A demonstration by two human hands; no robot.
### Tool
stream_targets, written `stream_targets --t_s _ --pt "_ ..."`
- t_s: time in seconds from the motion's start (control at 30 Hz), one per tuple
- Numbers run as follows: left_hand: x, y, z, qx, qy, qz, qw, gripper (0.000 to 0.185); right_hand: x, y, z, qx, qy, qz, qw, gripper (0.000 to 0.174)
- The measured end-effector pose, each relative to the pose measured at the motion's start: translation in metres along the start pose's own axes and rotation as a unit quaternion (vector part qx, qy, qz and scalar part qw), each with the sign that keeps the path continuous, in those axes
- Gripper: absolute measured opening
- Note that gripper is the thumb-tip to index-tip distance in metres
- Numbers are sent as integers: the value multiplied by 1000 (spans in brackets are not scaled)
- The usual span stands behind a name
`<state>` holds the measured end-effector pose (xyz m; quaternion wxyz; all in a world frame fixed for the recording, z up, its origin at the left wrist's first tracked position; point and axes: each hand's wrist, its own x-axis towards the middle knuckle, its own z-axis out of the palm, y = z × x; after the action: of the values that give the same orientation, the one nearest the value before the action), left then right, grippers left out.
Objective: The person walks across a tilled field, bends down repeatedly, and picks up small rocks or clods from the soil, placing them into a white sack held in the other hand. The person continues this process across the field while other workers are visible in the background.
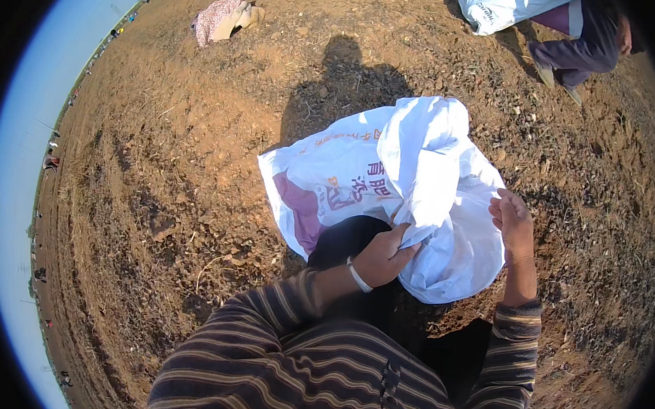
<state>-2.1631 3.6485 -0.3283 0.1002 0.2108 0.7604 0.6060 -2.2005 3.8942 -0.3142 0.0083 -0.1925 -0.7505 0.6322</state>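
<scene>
A large white woven plastic sack (353, 169) with purple and orange print lies before me on the dry soil. Its mouth is rolled back in bright folds at the right. My left hand (384, 257), with a pale band at the wrist, grips the folded edge between thumb and fingers. At the right side of the mouth, my right hand (513, 218) pinches the rim with bent fingers. The sack's inside is hidden by the folds, and part of my dark-clad leg overlaps its lower edge.
A person's legs in dark trousers (574, 57) stand at upper right beside another white printed sack (517, 1). A patterned cloth bundle (223, 19) lies at the top. Rough clods and dry stalks cover the field (154, 215); small distant figures line its far edge.
</scene>
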Motion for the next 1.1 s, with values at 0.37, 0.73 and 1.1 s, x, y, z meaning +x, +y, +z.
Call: stream_targets --t_s 0.37,0.73,1.1 --pt "22 -4 -5 -48 71 -19 996 31 -11 29 -51 63 62 -22 996 30" --pt "84 10 69 -116 14 -123 986 46 -56 66 -125 -115 57 27 991 36" --pt "61 22 24 -155 21 -184 970 40 -202 37 -97 -486 -1 -6 874 33"
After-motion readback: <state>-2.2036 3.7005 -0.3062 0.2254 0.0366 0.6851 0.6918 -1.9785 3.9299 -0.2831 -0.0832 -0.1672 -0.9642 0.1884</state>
